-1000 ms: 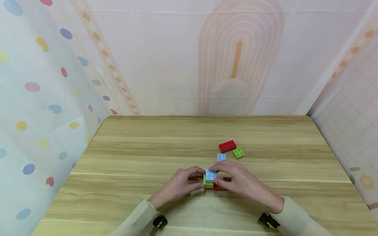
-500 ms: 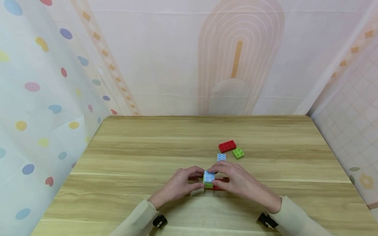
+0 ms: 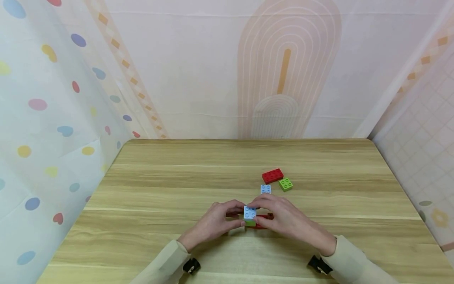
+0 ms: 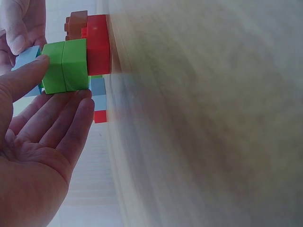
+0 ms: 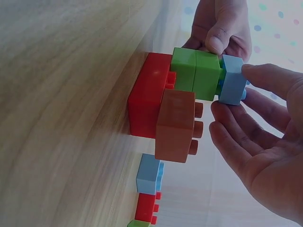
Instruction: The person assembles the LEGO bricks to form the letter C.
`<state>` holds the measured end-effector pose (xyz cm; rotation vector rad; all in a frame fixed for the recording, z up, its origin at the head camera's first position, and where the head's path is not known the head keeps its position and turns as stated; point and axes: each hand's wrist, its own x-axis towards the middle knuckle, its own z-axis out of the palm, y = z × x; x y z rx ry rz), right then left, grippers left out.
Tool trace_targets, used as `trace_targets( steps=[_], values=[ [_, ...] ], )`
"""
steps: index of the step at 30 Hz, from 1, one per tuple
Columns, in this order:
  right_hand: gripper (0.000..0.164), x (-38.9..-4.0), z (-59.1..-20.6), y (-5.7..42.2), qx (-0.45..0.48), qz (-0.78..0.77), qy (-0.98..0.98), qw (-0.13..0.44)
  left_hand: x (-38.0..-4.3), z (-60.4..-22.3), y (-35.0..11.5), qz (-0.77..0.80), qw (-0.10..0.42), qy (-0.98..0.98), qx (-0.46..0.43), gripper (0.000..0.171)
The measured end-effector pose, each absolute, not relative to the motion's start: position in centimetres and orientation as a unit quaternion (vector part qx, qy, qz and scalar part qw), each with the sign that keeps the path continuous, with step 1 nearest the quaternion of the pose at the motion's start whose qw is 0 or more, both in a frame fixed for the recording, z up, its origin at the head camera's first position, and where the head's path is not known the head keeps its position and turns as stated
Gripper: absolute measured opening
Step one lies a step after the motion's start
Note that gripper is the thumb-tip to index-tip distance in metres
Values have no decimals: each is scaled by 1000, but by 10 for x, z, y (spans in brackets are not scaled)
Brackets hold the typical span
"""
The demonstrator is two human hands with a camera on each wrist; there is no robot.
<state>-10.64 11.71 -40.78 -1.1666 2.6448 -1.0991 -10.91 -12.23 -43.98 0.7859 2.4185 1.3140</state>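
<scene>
In the head view my right hand (image 3: 289,216) pinches a light blue toy building brick (image 3: 250,213) between thumb and fingers. The blue brick sits over two stacked green bricks (image 5: 195,73); the right wrist view shows green studs in a narrow gap between them. My left hand (image 3: 216,221) grips the green stack from the left, thumb on the near side, fingers on the far side. Beneath the green stack lies a long red brick (image 5: 149,94) on the table. A brown brick (image 5: 175,125) is mounted on the red brick's other end, largely hidden by the right hand in the head view.
Behind the hands on the wooden table (image 3: 177,169) lie another light blue brick (image 3: 265,189), a red brick (image 3: 272,176) and a green brick (image 3: 285,184). A patterned cloth backdrop (image 3: 198,79) rises behind the table.
The right hand has brought the light blue brick slightly left and toward me, more squarely over the green stack. The left hand has stayed in place.
</scene>
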Motion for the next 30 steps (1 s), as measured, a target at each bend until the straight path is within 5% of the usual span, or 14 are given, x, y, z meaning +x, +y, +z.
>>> trace_targets(
  steps=[30],
  values=[
    [25, -105, -409, 115, -378, -329, 865, 13, -110, -440, -124, 441, 130, 840, 289, 34]
  ],
)
